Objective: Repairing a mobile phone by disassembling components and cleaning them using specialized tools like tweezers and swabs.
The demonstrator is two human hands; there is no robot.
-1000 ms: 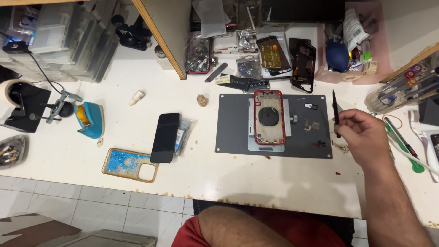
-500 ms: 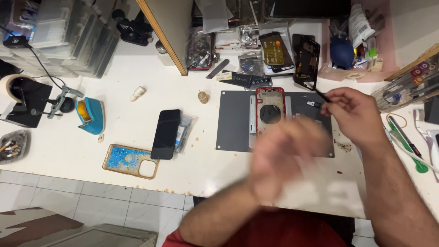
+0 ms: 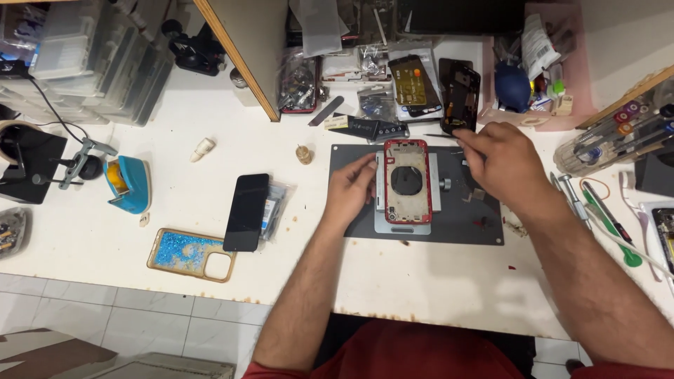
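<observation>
Red-framed phone housing (image 3: 406, 181) lies face-open in grey metal holder (image 3: 406, 221), centre of frame, on dark grey work mat (image 3: 484, 224) on white table (image 3: 210, 231). Inside bare: yellowish plate, dark round ring in upper half. Left hand (image 3: 349, 192) touches housing's left edge, fingers loosely curled, gripping nothing. Right hand (image 3: 500, 160), upper right of housing, pinches thin black tweezers (image 3: 439, 136), tip pointing left. Black phone (image 3: 246, 212) lies lower left, well apart.

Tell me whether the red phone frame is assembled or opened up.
Opened up: the red phone frame lies screenless, bare inner back plate showing.
</observation>
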